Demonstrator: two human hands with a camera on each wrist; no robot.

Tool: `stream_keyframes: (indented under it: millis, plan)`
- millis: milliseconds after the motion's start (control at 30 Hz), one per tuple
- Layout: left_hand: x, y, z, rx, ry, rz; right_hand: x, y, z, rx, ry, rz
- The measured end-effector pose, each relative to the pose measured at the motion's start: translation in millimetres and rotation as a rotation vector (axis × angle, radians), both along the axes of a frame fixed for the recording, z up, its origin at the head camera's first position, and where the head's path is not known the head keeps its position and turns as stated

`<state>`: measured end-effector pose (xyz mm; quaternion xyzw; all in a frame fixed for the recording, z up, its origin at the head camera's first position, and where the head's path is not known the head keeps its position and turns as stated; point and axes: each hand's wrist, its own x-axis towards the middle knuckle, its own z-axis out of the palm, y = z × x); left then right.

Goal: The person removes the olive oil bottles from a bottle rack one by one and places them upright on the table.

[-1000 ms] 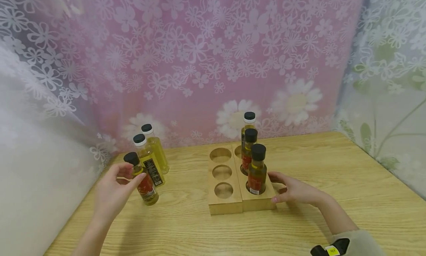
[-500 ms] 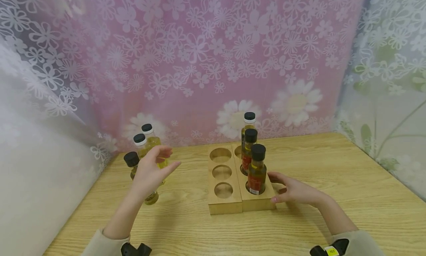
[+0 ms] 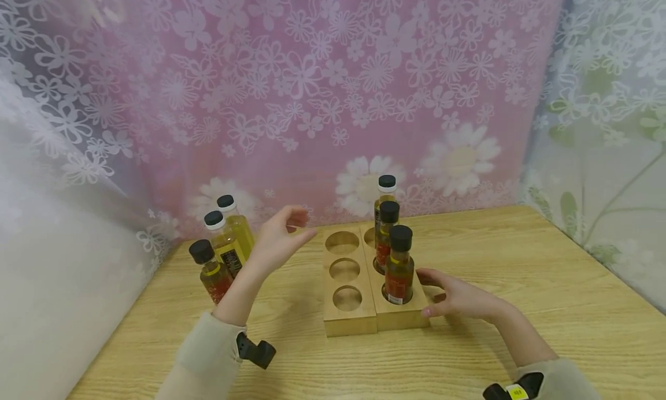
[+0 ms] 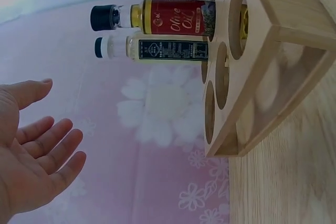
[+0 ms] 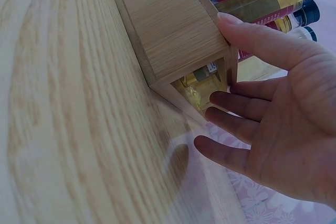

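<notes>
Raised over the table, my left hand holds nothing, with thumb and fingers spread apart in the left wrist view. It hovers between the left bottles and a wooden rack with three vacant round holes. A second wooden rack adjoins it on the right. Standing in that one are two red-labelled olive oil bottles with black caps, and a slimmer dark-labelled oil bottle behind. My right hand rests against this rack's right side; its thumb touches the front corner, with several fingers extended apart in the right wrist view.
On the table's left stand a red-labelled oil bottle, partly behind my left forearm, a black-labelled bottle and another yellow oil bottle. A pink flowered curtain hangs along the back edge.
My left hand has left the red-labelled bottle on the left and moved right and up, towards the left rack. That bottle stays in place. The right hand keeps its position at the rack.
</notes>
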<state>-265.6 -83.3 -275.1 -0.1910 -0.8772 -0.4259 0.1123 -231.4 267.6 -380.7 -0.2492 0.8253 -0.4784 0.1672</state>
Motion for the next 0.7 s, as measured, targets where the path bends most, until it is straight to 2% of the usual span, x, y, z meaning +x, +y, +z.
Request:
stream_keyframes:
  millis: [267,567,700]
  plan:
    - [-27.2,20,2.6,-0.019,-0.038,-0.017,1.3,0,-0.5,-0.007,0.001,-0.003]
    - [-56.9,51,-9.6,-0.037,-0.109,-0.082,1.0,1,-2.6,-0.002,0.02,-0.012]
    - [-66.7,60,-17.5,-0.044,-0.111,-0.082,0.3,-1,-4.6,-0.004,0.022,-0.011]
